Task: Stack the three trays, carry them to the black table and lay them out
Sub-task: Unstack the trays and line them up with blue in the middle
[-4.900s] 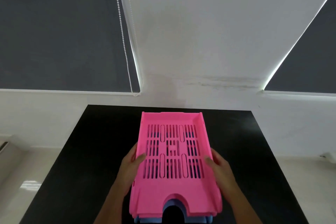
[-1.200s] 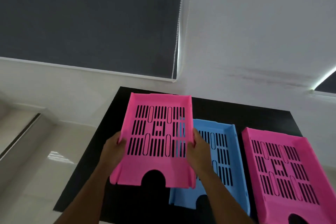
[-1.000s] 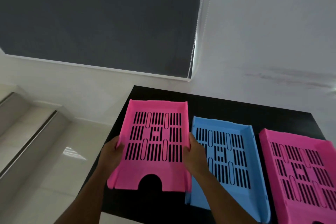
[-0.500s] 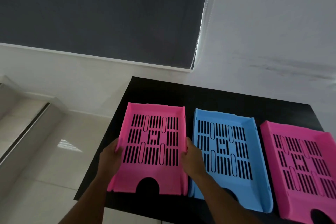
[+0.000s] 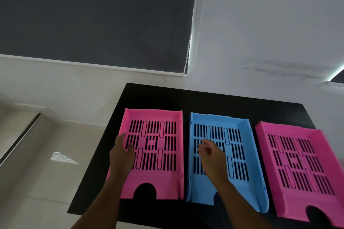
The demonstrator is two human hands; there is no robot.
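Observation:
Three slotted trays lie side by side on the black table. The left pink tray rests flat near the table's left edge. A blue tray sits in the middle and a second pink tray is on the right, cut off by the frame. My left hand hovers over the left wall of the left pink tray, fingers loose, holding nothing. My right hand floats above the blue tray with its fingers apart and empty.
A white wall with dark roller blinds and a bead cord stands behind the table. A glossy pale floor and a low step lie to the left, below the table's left edge.
The left pink tray has been set down on the table and both hands have let go of it. My right hand has drifted right, over the blue tray.

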